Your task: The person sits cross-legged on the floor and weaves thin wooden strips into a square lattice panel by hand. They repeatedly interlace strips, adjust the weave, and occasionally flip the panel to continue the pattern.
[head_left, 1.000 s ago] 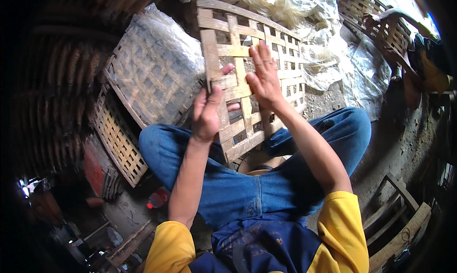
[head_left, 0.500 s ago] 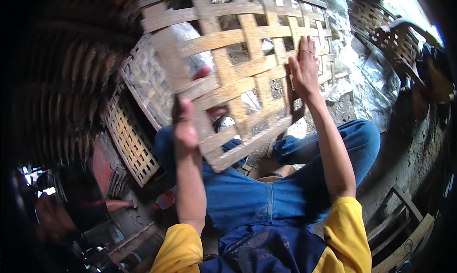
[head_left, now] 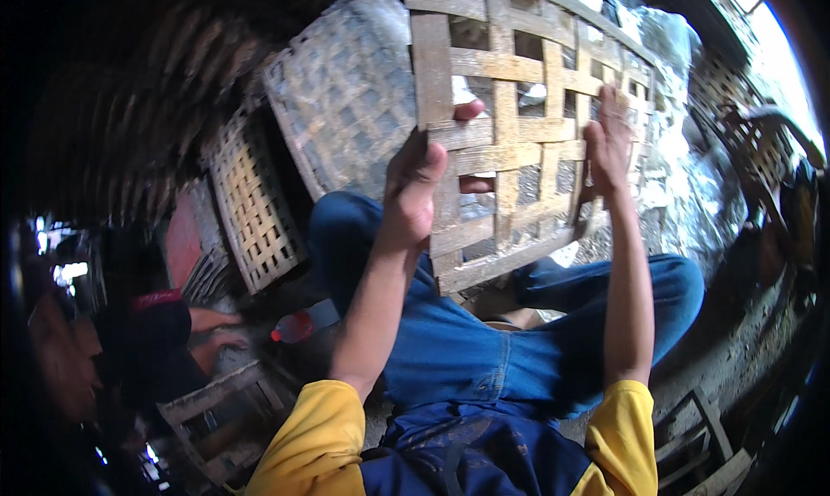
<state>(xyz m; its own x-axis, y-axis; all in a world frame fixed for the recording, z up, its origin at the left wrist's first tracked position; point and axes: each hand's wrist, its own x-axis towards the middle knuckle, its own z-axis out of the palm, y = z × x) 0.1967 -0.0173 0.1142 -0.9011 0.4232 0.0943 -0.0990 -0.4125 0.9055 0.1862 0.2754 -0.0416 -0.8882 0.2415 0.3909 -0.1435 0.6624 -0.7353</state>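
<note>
In front of my lap I hold up a woven bamboo panel (head_left: 519, 161), an open lattice of flat strips with a wooden edging. My left hand (head_left: 413, 189) is closed on its left edge: the thumb lies on the near side, and fingertips show through the gaps from behind. My right hand (head_left: 612, 146) rests against the right part of the lattice with its fingers stretched out and fairly flat. The panel stands tilted above my crossed legs in blue jeans (head_left: 458, 336).
Left of the panel leans a plastic-covered woven panel (head_left: 359, 90), beside a smaller woven panel (head_left: 255, 202). A bottle with a red cap (head_left: 294, 327) lies near my left knee. Wooden frames flank me. Another person (head_left: 156, 340) sits at left; crumpled clear plastic (head_left: 692, 159) lies at right.
The bamboo panel has shifted right and turned, so its left edge stands nearly upright. Both hands have moved right with it, and the whole view has shifted somewhat.
</note>
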